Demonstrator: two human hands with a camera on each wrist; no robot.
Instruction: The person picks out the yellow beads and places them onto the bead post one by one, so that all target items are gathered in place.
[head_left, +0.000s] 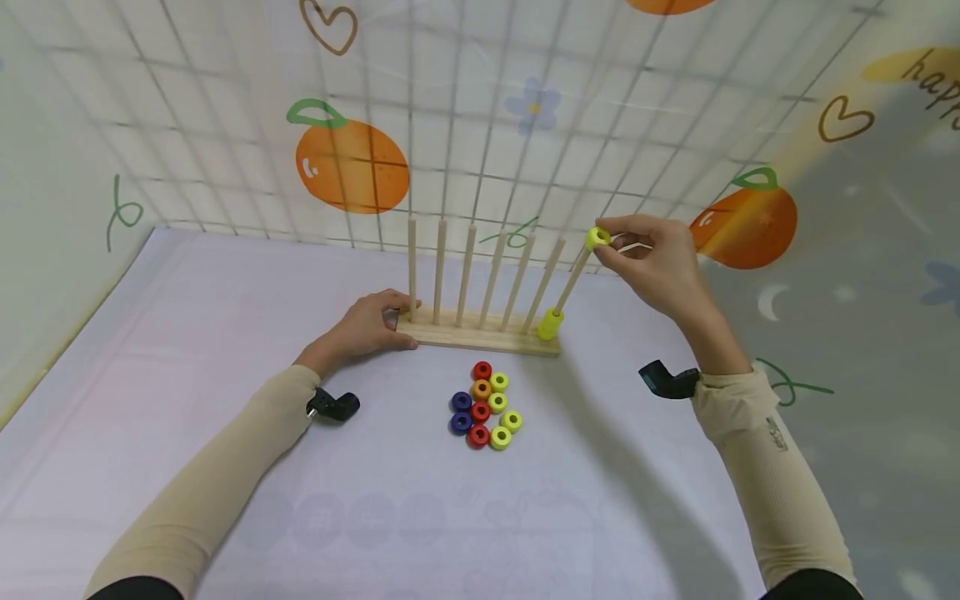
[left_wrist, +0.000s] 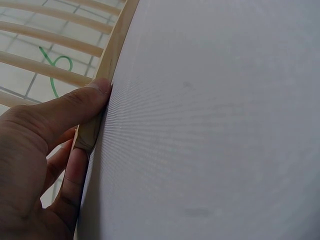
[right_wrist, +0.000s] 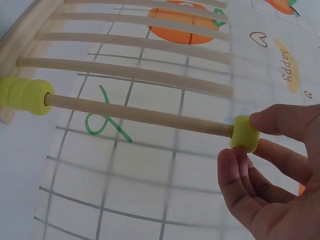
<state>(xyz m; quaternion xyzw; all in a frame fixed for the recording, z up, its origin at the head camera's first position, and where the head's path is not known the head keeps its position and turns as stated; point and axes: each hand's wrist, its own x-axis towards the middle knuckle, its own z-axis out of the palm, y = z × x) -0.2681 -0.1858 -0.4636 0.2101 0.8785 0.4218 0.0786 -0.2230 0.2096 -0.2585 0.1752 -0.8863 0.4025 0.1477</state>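
Note:
A wooden peg rack [head_left: 480,334] with several upright pegs stands on the table. My left hand [head_left: 367,323] grips the left end of its base, thumb on the front side and fingers round the end and behind, as the left wrist view shows. At the far right peg, my right hand [head_left: 656,260] pinches a yellow bead [right_wrist: 245,134] between thumb and fingers. This bead sits right at the peg's top end, its hole in line with the peg. Lower on the same peg, a stack of yellow beads [right_wrist: 25,95] rests against the base.
In front of the rack lies a cluster of loose beads: red beads [head_left: 478,436], dark blue beads [head_left: 461,402], an orange bead [head_left: 481,390] and yellow beads [head_left: 500,437]. Behind the rack hangs a gridded sheet [head_left: 480,125] printed with oranges. The white tabletop [head_left: 360,492] extends toward me.

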